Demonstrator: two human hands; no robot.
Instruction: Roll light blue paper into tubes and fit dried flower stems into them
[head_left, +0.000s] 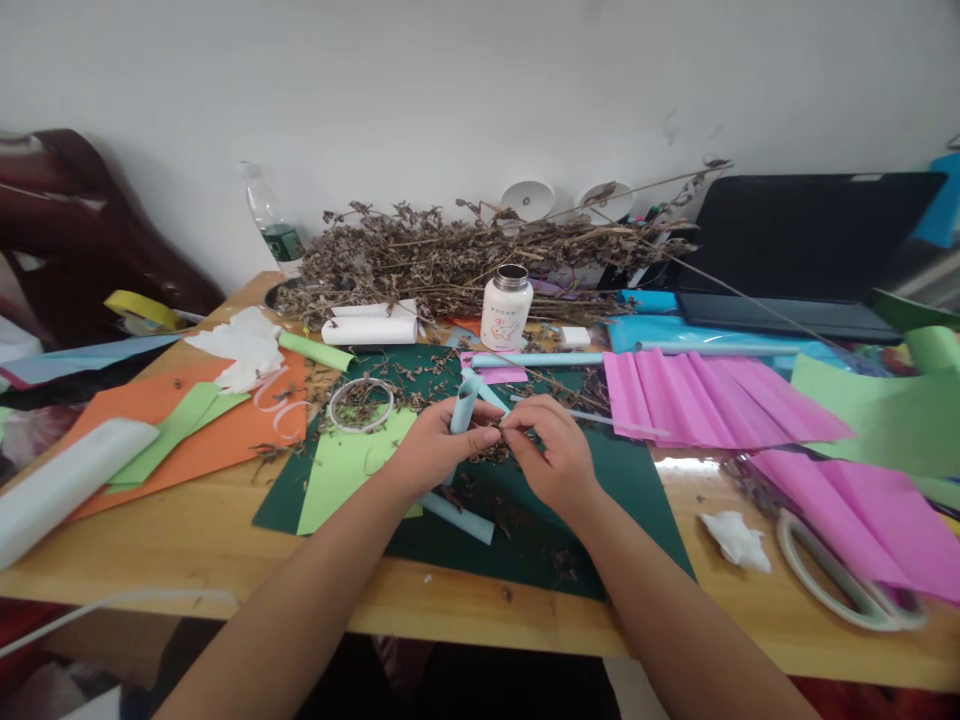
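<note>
My left hand (435,445) is closed round a light blue paper roll (463,405) that sticks up above the fingers. Right beside it, my right hand (551,450) pinches something small at the left hand's fingertips; I cannot make out what. Both hands hover over a dark green cutting mat (622,490) strewn with dried plant bits. Another light blue paper tube (461,520) lies on the mat under my left wrist. A clear tape ring (361,404) sits to the left on the mat, above a light green sheet (337,470).
A heap of dried branches (480,255) lies at the back beside a white bottle (506,310). Pleated pink paper (705,400) and a tape roll (847,580) lie right, orange paper (225,430) left. A laptop (810,250) stands back right, a crumpled tissue (739,540) near the front.
</note>
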